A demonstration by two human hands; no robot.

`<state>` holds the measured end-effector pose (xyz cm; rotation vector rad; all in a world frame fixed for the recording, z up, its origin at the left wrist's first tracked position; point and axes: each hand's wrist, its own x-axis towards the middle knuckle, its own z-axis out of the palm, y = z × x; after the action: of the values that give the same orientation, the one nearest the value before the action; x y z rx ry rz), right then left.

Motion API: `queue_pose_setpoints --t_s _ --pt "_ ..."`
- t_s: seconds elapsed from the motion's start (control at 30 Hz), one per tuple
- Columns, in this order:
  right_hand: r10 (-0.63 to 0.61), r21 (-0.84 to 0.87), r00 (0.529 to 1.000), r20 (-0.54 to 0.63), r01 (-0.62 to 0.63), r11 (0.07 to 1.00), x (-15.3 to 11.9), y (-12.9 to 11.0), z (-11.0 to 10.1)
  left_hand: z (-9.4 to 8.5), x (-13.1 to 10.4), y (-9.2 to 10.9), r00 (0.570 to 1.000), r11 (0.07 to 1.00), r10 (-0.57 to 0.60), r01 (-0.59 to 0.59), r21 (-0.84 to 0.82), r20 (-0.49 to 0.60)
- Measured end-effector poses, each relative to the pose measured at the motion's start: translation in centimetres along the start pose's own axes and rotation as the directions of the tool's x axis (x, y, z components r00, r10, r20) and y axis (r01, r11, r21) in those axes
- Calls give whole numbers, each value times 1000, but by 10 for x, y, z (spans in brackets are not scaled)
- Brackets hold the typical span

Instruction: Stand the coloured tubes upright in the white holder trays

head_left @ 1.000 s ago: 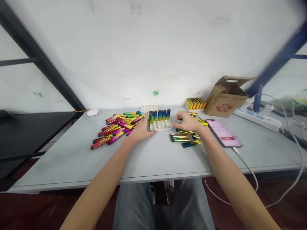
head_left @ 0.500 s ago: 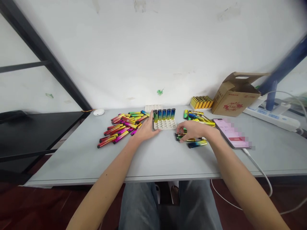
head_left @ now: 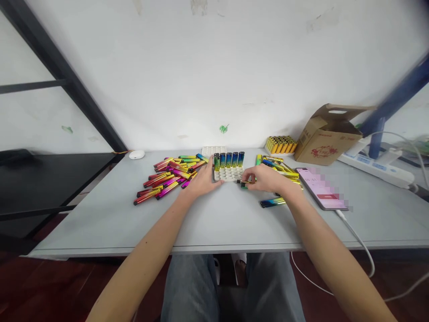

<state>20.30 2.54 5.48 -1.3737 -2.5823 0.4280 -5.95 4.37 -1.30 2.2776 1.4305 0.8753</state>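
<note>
A white tray (head_left: 229, 175) with rows of round holes lies on the table, with several blue-and-gold lighters (head_left: 229, 159) standing upright in its back row. My left hand (head_left: 200, 182) grips the tray's left side, its fingers along the edge and the thumb at the front corner. Just off the tray's front right corner, my right hand (head_left: 263, 178) is closed on shiny green-and-gold lighters (head_left: 244, 184). Their dark ends point toward the tray; my fingers hide the rest. A blue-and-gold lighter (head_left: 272, 202) lies in front of that hand, and more lighters (head_left: 279, 164) lie behind it.
Red, pink and gold lighters (head_left: 169, 177) are heaped on the left. Behind stand another white tray (head_left: 213, 150) and a block of yellow lighters (head_left: 282, 145). On the right are a cardboard box (head_left: 326, 141), a phone (head_left: 317, 188) with a cable, and a power strip (head_left: 377, 169).
My right hand has moved left from the loose lighters toward the tray, carrying lighters. My left hand stays at the tray.
</note>
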Motion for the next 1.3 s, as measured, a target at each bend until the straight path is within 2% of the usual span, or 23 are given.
queue_pose_setpoints --t_s 0.13,0.4,0.67,0.83,1.0,1.07,1.13,1.2,1.3 --pt "-24 -40 999 33 25 999 0 0 2 1 0 -1 1000 1000 3 -3 -2 -5" --pt "16 -135 1000 -5 -17 991 1 -4 6 2 1 -1 999 998 34 -35 -50 -32" --pt "-47 -195 998 30 52 979 -2 -13 8 -3 0 5 998 989 45 -51 -136 -48" --pt "-124 -67 992 11 125 990 -4 -6 6 -4 0 7 998 992 47 -50 -113 -31" --pt "-220 161 974 -59 227 961 -2 0 -1 -4 0 9 998 994 58 -60 -95 -25" --pt "-204 310 975 -84 220 925 0 -2 -4 -4 0 10 997 992 63 -66 -105 -34" --pt "-168 498 982 -83 187 847 2 -5 -4 -5 0 11 997 991 67 -70 -110 -33" --pt "-139 688 987 -78 154 710 4 -9 -1 -6 0 12 997 991 74 -77 -105 -28" --pt "-49 893 995 -83 96 440 9 -13 7 -6 1 12 996 991 86 -88 -105 -23"
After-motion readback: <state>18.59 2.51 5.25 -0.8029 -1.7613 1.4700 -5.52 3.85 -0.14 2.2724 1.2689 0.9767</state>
